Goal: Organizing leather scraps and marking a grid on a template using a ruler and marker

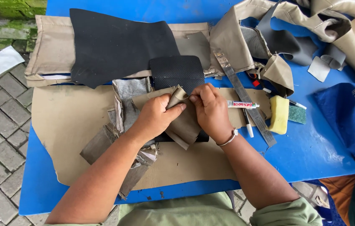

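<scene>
Near the middle of the blue table (311,150), both hands close on one folded piece of taupe leatherette (184,121). The left hand (156,115) grips its left side, thumb on top; the right hand (211,109) pinches the upper fold, apparently between thumb and forefinger, though the fingertips are partly hidden. The piece's long axis runs toward the near edge, lying between the hands, equally close to each. Just right of the right hand lie one small white glue tube (242,104), one steel ruler (244,98), one yellow sponge (278,114) and one white pen (249,125).
</scene>
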